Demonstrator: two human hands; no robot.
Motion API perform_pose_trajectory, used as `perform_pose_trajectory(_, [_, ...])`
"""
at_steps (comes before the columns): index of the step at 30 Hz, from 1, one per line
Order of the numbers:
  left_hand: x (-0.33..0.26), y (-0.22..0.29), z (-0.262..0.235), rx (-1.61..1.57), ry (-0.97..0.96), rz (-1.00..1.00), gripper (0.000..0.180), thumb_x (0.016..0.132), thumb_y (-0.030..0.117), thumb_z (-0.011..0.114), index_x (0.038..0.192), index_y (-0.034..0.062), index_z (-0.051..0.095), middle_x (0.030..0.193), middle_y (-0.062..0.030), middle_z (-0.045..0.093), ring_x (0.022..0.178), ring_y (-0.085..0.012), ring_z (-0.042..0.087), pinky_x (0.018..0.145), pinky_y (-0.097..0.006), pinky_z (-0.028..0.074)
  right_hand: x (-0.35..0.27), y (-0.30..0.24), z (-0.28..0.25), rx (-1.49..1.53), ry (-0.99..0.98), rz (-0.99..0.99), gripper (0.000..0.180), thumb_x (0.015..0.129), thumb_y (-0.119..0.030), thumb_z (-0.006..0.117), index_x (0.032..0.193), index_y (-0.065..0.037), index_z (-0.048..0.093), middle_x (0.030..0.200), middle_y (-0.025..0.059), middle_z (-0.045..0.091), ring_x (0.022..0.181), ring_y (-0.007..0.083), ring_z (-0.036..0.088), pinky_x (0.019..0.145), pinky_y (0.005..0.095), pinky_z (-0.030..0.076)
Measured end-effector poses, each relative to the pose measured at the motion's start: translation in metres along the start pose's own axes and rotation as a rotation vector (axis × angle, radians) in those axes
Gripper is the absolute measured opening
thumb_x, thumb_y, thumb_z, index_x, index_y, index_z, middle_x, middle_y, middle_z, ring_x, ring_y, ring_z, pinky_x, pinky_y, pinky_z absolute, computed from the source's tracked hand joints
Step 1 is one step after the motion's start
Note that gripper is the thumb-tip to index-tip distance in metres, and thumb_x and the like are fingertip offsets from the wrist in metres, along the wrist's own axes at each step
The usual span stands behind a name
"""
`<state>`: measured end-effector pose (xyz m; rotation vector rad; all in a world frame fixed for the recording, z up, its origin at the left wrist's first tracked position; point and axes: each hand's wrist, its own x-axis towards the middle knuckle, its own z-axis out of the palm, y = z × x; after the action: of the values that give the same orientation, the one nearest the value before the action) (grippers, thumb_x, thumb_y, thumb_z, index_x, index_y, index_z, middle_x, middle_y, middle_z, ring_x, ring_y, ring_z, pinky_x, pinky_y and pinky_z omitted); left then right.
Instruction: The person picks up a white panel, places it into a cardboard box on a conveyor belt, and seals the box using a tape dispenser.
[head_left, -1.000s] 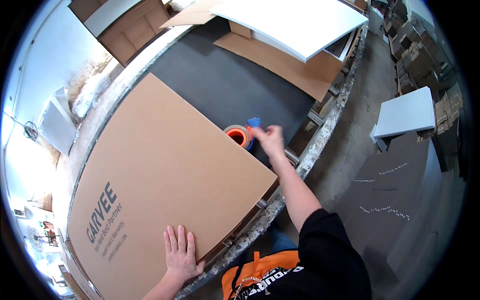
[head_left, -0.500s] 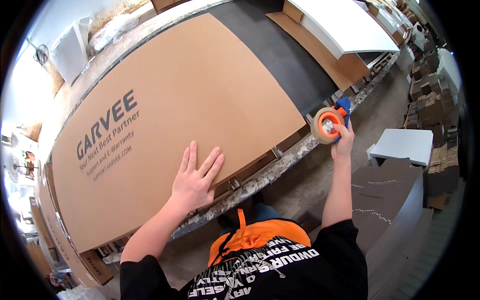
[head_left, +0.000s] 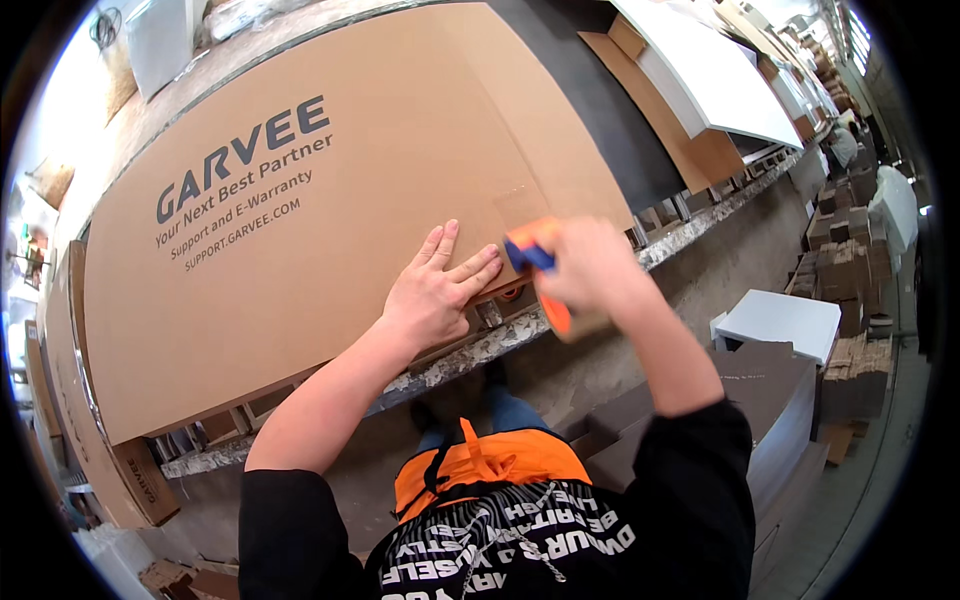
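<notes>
Grey concrete floor point(head_left: 715, 245) stretches along the near side of a long conveyor with a worn, paint-flecked metal edge rail point(head_left: 490, 345), and piles of folded brown cardboard point(head_left: 845, 270) stand at the far right. On the conveyor lies a large, flat brown cardboard box with dark printing on its top face point(head_left: 350, 240), set at a slant and reaching across most of the width. Past its right end shows a strip of smooth black belt point(head_left: 620, 110), then an open brown carton point(head_left: 655, 115) with a glossy white panel point(head_left: 720, 75) above it.

Fingers spread and palm down, the left hand point(head_left: 440, 290) rests open on the box near its front edge. Just to its right, the right hand point(head_left: 597, 262) is closed around an orange-and-blue handheld tape dispenser point(head_left: 540, 257), which sits over that same edge; both are blurred, so whether the dispenser presses on the cardboard cannot be told. Just beyond it, a short strip of clear tape point(head_left: 520, 195) lies on the box top.

Behind the right forearm, a white rectangular slab point(head_left: 780, 322) rests by a dark brown carton point(head_left: 770, 380). Below, the person wears a black short-sleeved shirt with white lettering point(head_left: 520, 550) and a bright orange apron point(head_left: 490, 460).
</notes>
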<state>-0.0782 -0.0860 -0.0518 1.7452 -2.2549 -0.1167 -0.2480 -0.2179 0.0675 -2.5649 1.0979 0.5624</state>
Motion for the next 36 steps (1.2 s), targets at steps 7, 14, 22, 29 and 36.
perform_pose_trajectory(7, [0.001,0.005,-0.003,0.063,0.003,-0.022,0.079,0.064,0.013,0.069,0.141,0.023,0.054,0.148,0.0048,0.049,0.143,-0.0412,0.031,0.121,-0.049,0.024,-0.02,-0.01,0.083,-0.01,0.021,0.154,0.038,0.068,-0.029,0.069,0.101,-0.011,0.072,0.099,0.0214,0.067,0.086,0.0358,0.069,0.079,0.0435,0.057])
perform_pose_trajectory(14, [-0.018,-0.001,-0.024,0.075,0.019,-0.064,0.082,0.068,0.025,0.079,0.144,0.0186,0.049,0.151,-0.0047,0.045,0.142,-0.0462,0.03,0.119,-0.056,0.023,0.004,-0.036,0.133,-0.023,-0.04,0.037,0.039,0.07,-0.031,0.069,0.103,-0.011,0.074,0.1,0.019,0.069,0.095,0.0323,0.069,0.081,0.042,0.057])
perform_pose_trajectory(22, [-0.251,-0.09,-0.107,0.331,-0.344,-0.285,0.099,0.069,0.029,0.078,0.149,-0.0028,0.031,0.152,-0.0329,0.029,0.133,-0.0609,0.033,0.109,-0.067,0.028,-0.104,-0.051,0.133,0.335,0.484,0.226,0.055,0.067,-0.016,0.067,0.122,-0.006,0.065,0.108,0.0158,0.062,0.091,0.0387,0.065,0.079,0.043,0.053])
perform_pose_trajectory(29, [-0.281,-0.115,-0.091,0.298,0.017,-0.002,0.079,0.061,0.028,0.08,0.132,0.0014,0.057,0.135,-0.0244,0.056,0.116,-0.0564,0.055,0.1,-0.061,0.046,-0.05,-0.25,0.038,0.235,0.726,-0.19,0.047,0.076,-0.022,0.064,0.123,-0.013,0.065,0.122,0.0185,0.057,0.095,0.0366,0.066,0.08,0.0452,0.054])
perform_pose_trajectory(36, [-0.281,-0.115,-0.074,0.239,0.248,0.069,0.066,0.061,0.025,0.078,0.123,0.0071,0.067,0.127,-0.0125,0.065,0.112,-0.047,0.061,0.1,-0.056,0.048,0.016,-0.32,-0.012,0.045,0.091,0.072,0.043,0.076,-0.035,0.065,0.111,-0.009,0.071,0.106,0.0221,0.068,0.095,0.0352,0.069,0.083,0.0443,0.056])
